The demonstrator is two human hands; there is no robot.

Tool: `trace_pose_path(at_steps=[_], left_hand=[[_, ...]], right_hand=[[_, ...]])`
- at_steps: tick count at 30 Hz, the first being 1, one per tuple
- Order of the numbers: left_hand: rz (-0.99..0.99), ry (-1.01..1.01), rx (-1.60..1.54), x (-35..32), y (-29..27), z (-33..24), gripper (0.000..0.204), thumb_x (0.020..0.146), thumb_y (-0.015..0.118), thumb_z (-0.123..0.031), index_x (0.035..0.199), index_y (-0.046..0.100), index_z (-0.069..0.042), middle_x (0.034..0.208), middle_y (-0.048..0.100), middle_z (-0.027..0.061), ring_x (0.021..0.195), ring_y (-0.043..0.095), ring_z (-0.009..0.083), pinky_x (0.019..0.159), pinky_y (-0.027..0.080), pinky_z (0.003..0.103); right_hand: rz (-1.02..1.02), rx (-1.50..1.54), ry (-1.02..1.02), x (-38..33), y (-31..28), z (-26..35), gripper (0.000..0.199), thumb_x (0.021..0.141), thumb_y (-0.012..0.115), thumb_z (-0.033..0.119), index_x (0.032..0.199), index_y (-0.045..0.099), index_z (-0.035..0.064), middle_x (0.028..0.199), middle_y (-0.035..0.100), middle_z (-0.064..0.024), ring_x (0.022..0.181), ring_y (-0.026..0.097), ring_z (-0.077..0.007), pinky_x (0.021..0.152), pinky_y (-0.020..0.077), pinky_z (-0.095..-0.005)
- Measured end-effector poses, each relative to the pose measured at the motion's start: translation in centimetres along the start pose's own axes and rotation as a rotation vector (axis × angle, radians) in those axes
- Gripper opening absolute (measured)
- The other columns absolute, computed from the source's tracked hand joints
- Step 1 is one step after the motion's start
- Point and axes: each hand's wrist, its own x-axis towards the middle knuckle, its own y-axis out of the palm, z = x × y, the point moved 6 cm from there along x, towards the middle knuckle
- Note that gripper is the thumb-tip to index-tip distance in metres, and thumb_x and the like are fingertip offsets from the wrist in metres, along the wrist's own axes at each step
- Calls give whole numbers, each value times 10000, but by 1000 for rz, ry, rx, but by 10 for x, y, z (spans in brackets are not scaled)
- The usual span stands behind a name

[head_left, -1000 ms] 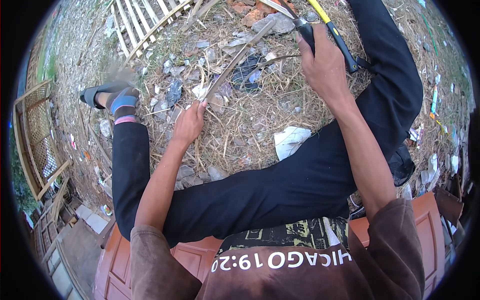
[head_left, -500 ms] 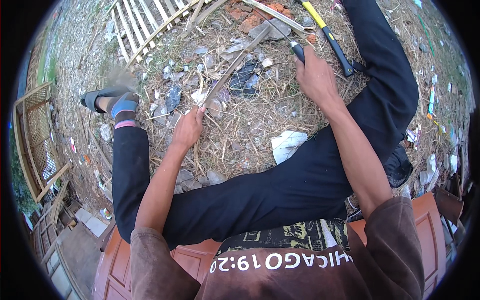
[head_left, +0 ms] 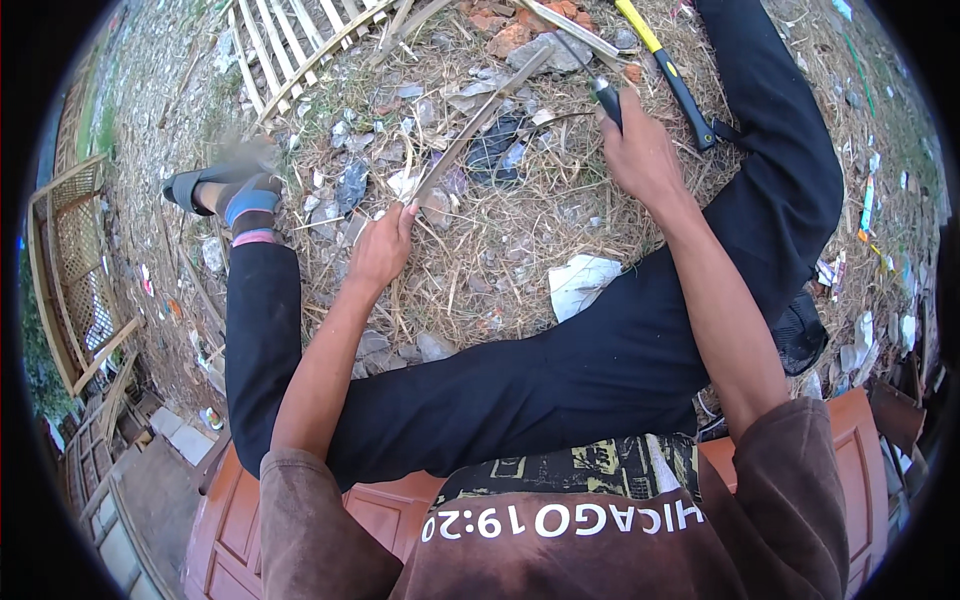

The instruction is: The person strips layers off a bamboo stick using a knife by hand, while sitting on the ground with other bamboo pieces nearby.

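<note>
My left hand (head_left: pixel 382 246) is closed around the near end of a flat strip of wood or bamboo (head_left: pixel 470 130), which slants away up to the right. The strip's far end rests over a grey stone (head_left: pixel 546 54). My right hand (head_left: pixel 645 150) grips the black handle of a thin-bladed tool (head_left: pixel 607 100); its narrow dark blade points up and left, apart from the strip. Just right of that hand, a yellow-and-black handled tool (head_left: pixel 672 75) lies on the ground, its head cut off by the view's top edge.
Slatted wood (head_left: pixel 280 55) lies at the far left, with broken red bricks (head_left: pixel 510 38) at the top. Dry straw, stones and litter cover the ground between my black-trousered legs. A white scrap (head_left: pixel 580 284) lies by my thigh. A lattice panel (head_left: pixel 75 270) stands at the left.
My right hand has drawn back slightly to the right, and the tool's handle is steeper. My left hand keeps its hold on the strip. The whole view has shifted slightly.
</note>
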Motion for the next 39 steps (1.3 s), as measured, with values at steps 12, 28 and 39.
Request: trace_pose_path(at_steps=[12, 28, 39], left_hand=[[-24, 9, 32, -2, 1, 7, 463, 1037, 325, -462, 1017, 538, -51, 761, 624, 293, 792, 581, 530, 703, 435, 600], [9, -25, 67, -8, 6, 11, 460, 1034, 329, -465, 1034, 538, -55, 750, 621, 293, 791, 583, 529, 698, 438, 605], [46, -52, 1, 1, 4, 6, 440, 1035, 345, -452, 1018, 534, -55, 758, 618, 306, 801, 582, 532, 700, 434, 608]], right_hand=[[186, -173, 90, 5, 5, 20, 239, 939, 559, 199, 1054, 488, 1, 764, 632, -276, 713, 630, -465, 643, 473, -543], [156, -133, 136, 1, -2, 22, 251, 949, 551, 232, 1023, 492, -1, 742, 629, -277, 719, 627, -475, 656, 468, -557], [89, -185, 130, -5, 2, 2, 256, 942, 562, 253, 978, 492, 10, 698, 626, -260, 660, 622, -470, 649, 469, -554]])
